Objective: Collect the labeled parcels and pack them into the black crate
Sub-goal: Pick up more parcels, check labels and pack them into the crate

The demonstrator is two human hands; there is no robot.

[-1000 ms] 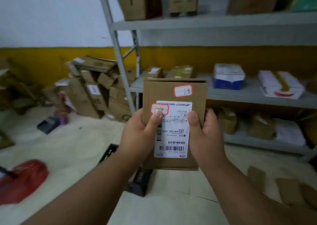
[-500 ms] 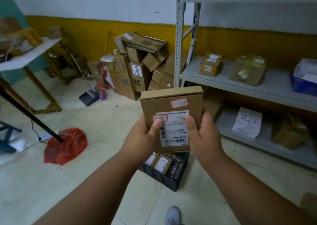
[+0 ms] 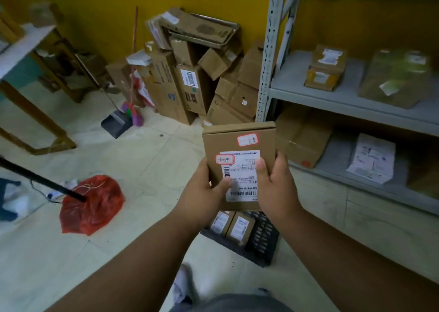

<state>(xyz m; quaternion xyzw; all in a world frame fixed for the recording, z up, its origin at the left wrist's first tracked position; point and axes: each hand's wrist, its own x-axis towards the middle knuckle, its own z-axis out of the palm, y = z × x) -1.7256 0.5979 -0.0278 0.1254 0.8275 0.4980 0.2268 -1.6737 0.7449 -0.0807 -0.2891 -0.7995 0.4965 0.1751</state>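
I hold a flat brown cardboard parcel (image 3: 237,143) upright in front of me, with a white shipping label and two red-edged stickers on its face. My left hand (image 3: 204,193) grips its lower left edge, thumb on the label. My right hand (image 3: 275,181) grips its lower right edge. Directly below the parcel on the floor sits the black crate (image 3: 263,242), with two small labeled boxes (image 3: 231,225) lying in its left part. My hands partly hide the crate's far side.
A grey metal shelf rack (image 3: 344,97) stands on the right with more labeled parcels (image 3: 325,68) on it. A heap of cardboard boxes (image 3: 190,81) leans on the yellow wall. A red plastic bag (image 3: 92,202), a dustpan and broom (image 3: 118,119), and a wooden table (image 3: 21,48) are on the left.
My view has swung left and down, so the crate and floor show more. The parcel stays in both hands, now lower and above the crate.
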